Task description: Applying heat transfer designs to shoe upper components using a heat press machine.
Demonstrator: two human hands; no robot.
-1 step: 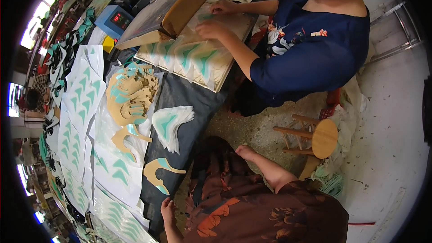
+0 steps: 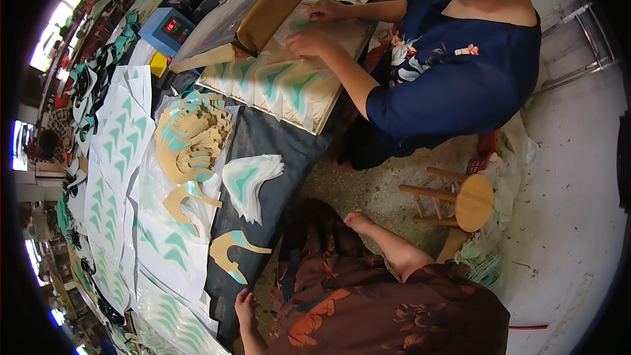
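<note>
My left hand is at the near edge of the dark-covered table, fingers curled together; what they hold, if anything, is too small to see. Just beyond it lies a curved tan piece with teal ends, apart from the hand. My right hand rests over my lap with the fingers closed, and a small dark tip shows at them. A fanned stack of white sheets with teal chevron shapes lies farther up the table. Beside it is a heap of tan and teal cutouts, with one more tan cutout below.
Across from me a co-worker's hands work over the heat press bed, under its raised lid. A blue control box stands behind. White sheets with teal prints cover the left side. A wooden stool stands on the right.
</note>
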